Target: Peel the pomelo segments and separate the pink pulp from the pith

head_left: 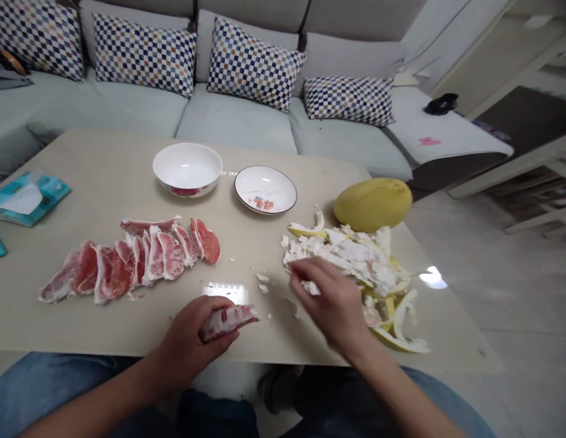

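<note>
My left hand point(191, 331) is wrapped round a pomelo segment point(230, 321), reddish with white membrane, just above the table's near edge. My right hand point(331, 298) is over the near left side of a heap of white pith point(351, 255), its fingers curled together. White scraps show beside those fingertips; whether they are held is hidden. Thick yellow rind pieces point(401, 340) lie under and around the heap. To the left, a row of peeled pomelo segments point(141, 258) leans together, red flesh showing through pale membrane.
A whole yellow pomelo point(372, 204) sits behind the pith heap. Toward the back stand a deep white bowl point(188, 167) and a shallow dark-rimmed dish point(265, 188). A blue tissue pack point(30, 198) lies at the left. Beyond the table point(104, 164) is a sofa point(237, 121).
</note>
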The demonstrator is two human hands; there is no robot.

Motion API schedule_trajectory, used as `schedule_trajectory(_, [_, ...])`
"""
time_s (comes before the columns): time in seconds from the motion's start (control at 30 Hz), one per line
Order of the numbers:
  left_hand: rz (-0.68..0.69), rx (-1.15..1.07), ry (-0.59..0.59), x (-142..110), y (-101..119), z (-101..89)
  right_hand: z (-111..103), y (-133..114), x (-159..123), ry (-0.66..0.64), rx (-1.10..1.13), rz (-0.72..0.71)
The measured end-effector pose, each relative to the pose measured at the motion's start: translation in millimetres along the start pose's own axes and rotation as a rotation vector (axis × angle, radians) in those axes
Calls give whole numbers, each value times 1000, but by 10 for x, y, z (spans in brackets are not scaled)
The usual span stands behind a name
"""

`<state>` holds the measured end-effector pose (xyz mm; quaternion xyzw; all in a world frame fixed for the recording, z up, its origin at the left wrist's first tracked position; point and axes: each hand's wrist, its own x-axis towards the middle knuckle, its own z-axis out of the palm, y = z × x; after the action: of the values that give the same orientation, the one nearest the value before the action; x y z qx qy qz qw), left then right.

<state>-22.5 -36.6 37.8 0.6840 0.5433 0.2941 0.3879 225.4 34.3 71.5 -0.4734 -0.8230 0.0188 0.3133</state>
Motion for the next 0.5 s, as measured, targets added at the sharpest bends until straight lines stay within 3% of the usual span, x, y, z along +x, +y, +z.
schedule_trajectory(0.1, [-24, -53, 28, 9, -13, -24, -112, 450, 102, -140, -257, 209])
schedule_trajectory(0.2, [-24, -62, 29, 12, -29, -16, -173, 550, 120, -237, -224, 265])
schedule_trajectory(0.37, [31, -42, 18, 18, -77, 19, -145, -47, 64, -339, 341, 127])
schedule_trajectory(0.5, [114, 38, 10, 20, -122, 45, -25, -431, -33, -360, 555, 18])
